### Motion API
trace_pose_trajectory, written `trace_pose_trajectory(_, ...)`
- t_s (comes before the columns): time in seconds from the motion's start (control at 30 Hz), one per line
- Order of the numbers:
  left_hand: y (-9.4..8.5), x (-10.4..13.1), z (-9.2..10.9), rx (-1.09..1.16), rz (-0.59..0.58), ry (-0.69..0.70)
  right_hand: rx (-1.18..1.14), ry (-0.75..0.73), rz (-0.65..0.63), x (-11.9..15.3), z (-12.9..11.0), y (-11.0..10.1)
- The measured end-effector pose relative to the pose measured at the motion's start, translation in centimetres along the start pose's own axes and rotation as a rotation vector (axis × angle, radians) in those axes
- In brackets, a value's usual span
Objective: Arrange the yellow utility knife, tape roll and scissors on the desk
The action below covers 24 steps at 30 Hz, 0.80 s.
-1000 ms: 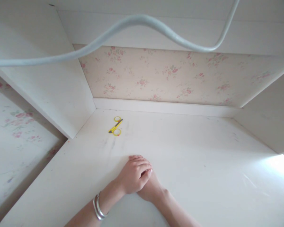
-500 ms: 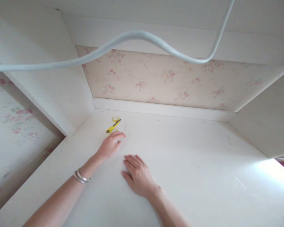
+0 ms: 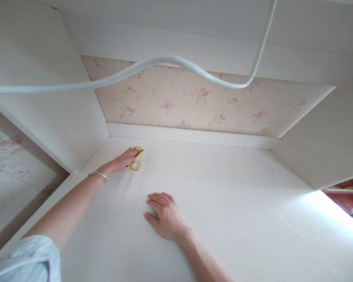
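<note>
Reaching farther since before, left hand (image 3: 124, 158) now lies over yellow scissors (image 3: 135, 161) at the desk's (image 3: 223, 188) far left, grip unclear; right hand (image 3: 164, 214) rests flat, holding nothing

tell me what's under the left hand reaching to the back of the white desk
The left hand covers part of small yellow-handled scissors; one loop shows. The rest is hidden.

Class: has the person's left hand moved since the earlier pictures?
Yes. The left hand has reached away from the right hand, toward the back wall, onto the yellow scissors.
</note>
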State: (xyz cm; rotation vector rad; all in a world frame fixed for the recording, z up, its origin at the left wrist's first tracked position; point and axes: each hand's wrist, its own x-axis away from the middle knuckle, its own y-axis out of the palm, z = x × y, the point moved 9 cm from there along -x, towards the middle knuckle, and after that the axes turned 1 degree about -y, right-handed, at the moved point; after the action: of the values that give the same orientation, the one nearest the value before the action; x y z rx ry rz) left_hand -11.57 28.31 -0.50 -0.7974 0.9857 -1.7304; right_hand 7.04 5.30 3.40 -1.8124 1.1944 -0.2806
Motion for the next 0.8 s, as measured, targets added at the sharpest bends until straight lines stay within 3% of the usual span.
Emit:
trace_pose_trajectory(0.23, 0.4, 0.9, 2.1, 0.042, 0.070, 0.005, 0.008, -0.008, 0.000, 0.0, 0.1, 0.1)
trace_pose_trajectory(0.4, 1.4, 3.2, 4.8, 0.051, 0.162, -0.061, 0.000, -0.027, 0.027, 0.2, -0.2, 0.1)
trace_pose_trajectory(0.53, 4.5, 6.4, 8.2, 0.038, 0.199, -0.082, -0.020, 0.048, 0.143, 0.3, 0.7, -1.6)
trace_pose_trajectory(0.7, 9.2, 10.8, 13.4, -0.006, 0.232, -0.161, -0.016, 0.291, 0.421, 1.7, 5.1, -6.0)
trace_pose_trajectory(0.8, 11.4, 12.3, 16.9, 0.004, 0.195, -0.159, -0.045, 0.376, 0.457, 3.0, 7.7, -7.0)
